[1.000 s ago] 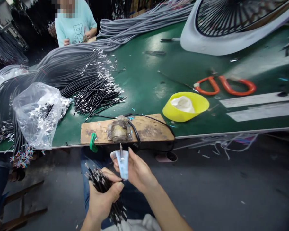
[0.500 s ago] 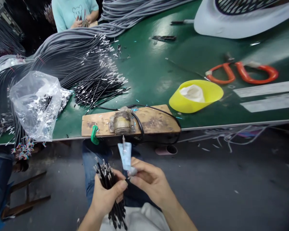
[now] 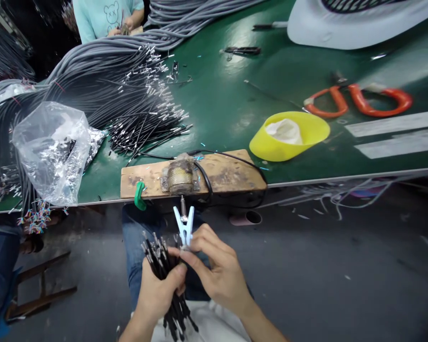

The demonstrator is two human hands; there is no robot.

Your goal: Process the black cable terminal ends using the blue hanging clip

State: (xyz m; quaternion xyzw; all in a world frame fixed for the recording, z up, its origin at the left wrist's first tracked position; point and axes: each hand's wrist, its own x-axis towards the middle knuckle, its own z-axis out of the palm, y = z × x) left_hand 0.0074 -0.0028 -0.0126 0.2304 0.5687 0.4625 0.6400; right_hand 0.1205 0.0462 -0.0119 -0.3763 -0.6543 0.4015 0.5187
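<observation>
Black thin wires with small silver tips are bunched up in the left hand. Its fingers are wrapped tight around the bunch, low down, over the person's lap. The tips point up and away, and the other ends stick out below the hand.

The right hand is just beside it. Its thumb and first fingers are pinched together on a small light blue plastic clip. The clip stands up above the fingers, and its two arms spread apart at the top like a V. It sits just beside the wire tips. I cannot tell if it touches them.

Above the hands is the edge of a big green table. A brown wooden board lies on that edge, with a rusty metal block on it and a black cord looping by. A green plastic clamp hangs at the board's left end.

A yellow plastic bowl with white stuff inside sits to the right of the board. Orange-handled scissors lie past the bowl. A clear plastic bag and a big pile of grey and black cables are on the left. Another person in a light blue shirt sits at the far side.
</observation>
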